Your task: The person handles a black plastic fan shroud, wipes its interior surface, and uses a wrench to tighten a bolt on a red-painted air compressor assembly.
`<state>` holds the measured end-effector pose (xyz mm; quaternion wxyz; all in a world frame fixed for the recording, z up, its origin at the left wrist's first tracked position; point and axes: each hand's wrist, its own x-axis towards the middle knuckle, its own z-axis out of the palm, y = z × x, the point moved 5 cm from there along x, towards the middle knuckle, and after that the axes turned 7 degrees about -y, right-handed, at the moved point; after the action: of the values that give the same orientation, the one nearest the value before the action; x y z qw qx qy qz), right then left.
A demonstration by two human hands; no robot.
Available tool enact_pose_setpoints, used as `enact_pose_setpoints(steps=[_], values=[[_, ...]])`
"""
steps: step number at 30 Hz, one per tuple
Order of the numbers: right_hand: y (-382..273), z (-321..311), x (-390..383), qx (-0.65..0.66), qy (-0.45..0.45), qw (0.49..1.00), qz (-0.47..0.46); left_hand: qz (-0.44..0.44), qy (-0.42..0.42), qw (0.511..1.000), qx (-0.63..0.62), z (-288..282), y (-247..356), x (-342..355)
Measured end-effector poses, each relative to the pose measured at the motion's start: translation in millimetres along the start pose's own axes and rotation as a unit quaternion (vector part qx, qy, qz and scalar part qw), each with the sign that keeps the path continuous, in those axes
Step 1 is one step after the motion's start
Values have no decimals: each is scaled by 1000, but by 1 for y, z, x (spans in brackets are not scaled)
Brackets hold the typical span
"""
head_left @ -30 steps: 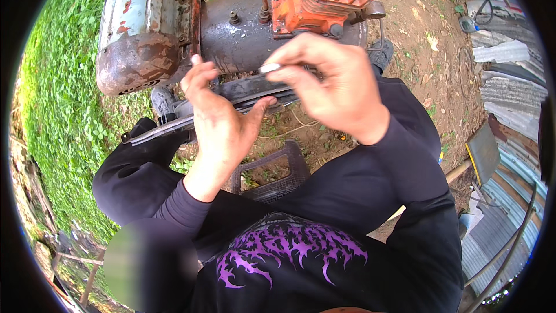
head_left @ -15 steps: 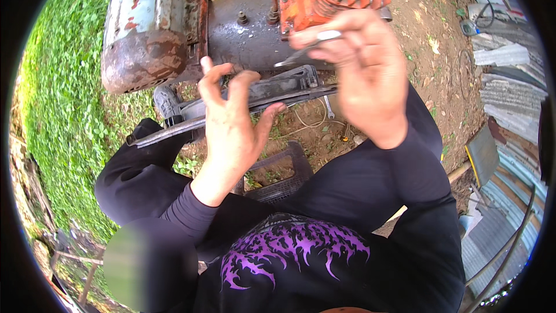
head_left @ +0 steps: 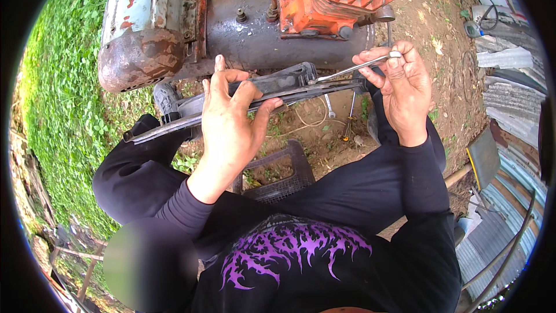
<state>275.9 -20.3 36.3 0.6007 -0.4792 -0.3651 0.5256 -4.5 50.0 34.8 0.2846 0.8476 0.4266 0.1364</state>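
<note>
My left hand [head_left: 226, 122] grips a long, narrow, dark metal part [head_left: 168, 130], thumb on the near side and fingers over the far side. The part lies slantwise above my lap, with a raised black housing [head_left: 278, 80] along its far side. In my right hand [head_left: 405, 84] is a slim silver wrench [head_left: 350, 71], seen nearly edge-on and pinched by one end between thumb and fingers. The wrench's other end touches or nearly touches the part near the housing's right end.
Beyond my hands is an air compressor with a rusty motor [head_left: 142, 29], dark tank [head_left: 249, 46] and orange pump head [head_left: 330, 6]. Another wrench [head_left: 329, 106] and a screwdriver [head_left: 348, 127] lie on the dirt. A black plastic stool [head_left: 295, 165] stands between my legs. Corrugated sheets [head_left: 509, 87] lie right.
My right hand has moved right and down, bringing the wrench's far end down to the dark part. My left hand keeps its hold almost unmoved.
</note>
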Motion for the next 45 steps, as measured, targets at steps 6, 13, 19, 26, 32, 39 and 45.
enact_pose_setpoints(steps=[6,13,19,26,32,39,45], values=[[9,-6,-1,35,15,999,18,14,4,1000,17,1,0,0],[9,21,3,7,-23,1000,-15,16,17,999,32,-3,5,0],[-3,109,15,-246,-109,958,-98,38,126,991,-2,-6,-5,-7],[32,170,13,-487,-197,832,-179,76,186,978,-62,1,-19,-10],[30,179,31,-448,-207,862,-117,76,193,977,-53,-3,-17,-13],[-23,87,38,-117,-60,988,-81,13,46,999,5,-8,1,-9],[-36,21,20,-139,3,990,-23,8,28,1000,-8,-7,-1,-7]])
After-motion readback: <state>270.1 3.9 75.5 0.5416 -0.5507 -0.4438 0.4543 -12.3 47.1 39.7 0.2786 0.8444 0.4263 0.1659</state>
